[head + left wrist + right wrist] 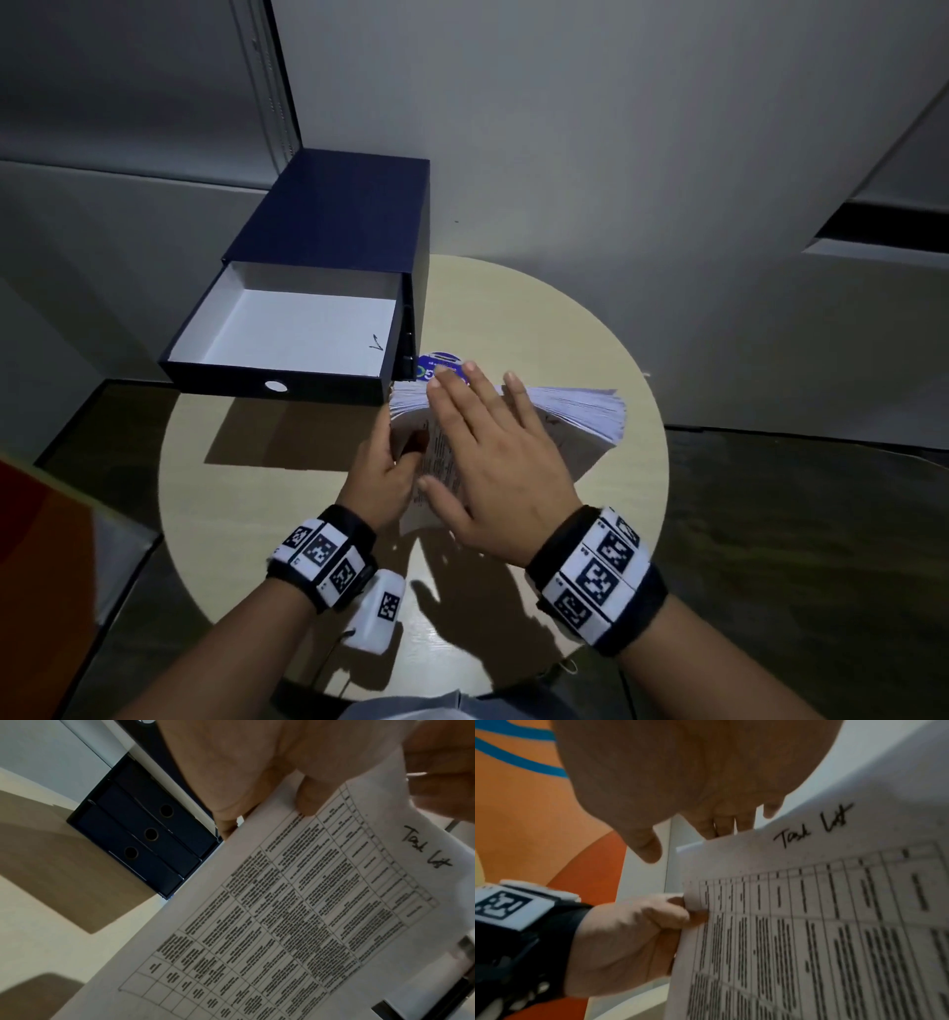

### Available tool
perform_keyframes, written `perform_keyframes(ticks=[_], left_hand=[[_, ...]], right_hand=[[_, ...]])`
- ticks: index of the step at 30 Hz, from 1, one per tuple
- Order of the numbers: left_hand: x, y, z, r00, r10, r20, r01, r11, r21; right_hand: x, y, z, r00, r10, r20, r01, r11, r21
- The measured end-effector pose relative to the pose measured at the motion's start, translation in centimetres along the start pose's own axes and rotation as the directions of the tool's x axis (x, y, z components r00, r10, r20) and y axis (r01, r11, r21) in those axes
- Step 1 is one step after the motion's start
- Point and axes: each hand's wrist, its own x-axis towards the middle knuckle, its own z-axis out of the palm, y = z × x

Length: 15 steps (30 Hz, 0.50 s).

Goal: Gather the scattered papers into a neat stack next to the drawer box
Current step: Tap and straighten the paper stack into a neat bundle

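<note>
paper stack [580,411] mostly under hands

The drawer box [339,216] is dark navy blue outside and white inside. The papers [295,912] are white with a black printed table and black handwriting. The table [565,329] is pale beige. The wristbands [595,575] are black with black-and-white square markers.

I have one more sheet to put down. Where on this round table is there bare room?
Bare table lies right of the drawer box, behind the paper stack, and at the front-left below the open drawer. It is crowded mid-table: the left hand grips the stack's edge and the right hand lies flat on top.
</note>
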Motion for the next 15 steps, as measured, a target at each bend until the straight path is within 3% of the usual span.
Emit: perform_keyframes(ticks=[3,7,11,15], left_hand=[[0.0,0.1,0.0,1.0,0.029,-0.013,-0.028,0.999,0.026],[0.3,-0.5,0.0,0.999,0.031,0.021,-0.031,0.999,0.011],[0.1,0.3,0.2,0.991,0.089,0.105,-0.091,0.996,0.016],[-0.2,1.4,0.7,0.964,0.18,0.195,-0.195,0.979,0.056]], right_hand=[[0.0,0.3,-1.0,0.993,0.052,-0.106,-0.045,0.996,0.072],[-0.3,1.2,-0.3,0.998,0.066,0.003,-0.066,0.997,-0.043],[0.4,2.6,-1.3,0.987,0.155,-0.049,-0.156,0.987,-0.025],[0.6,3.8,-2.0,0.984,0.181,-0.004,-0.18,0.982,-0.047]])
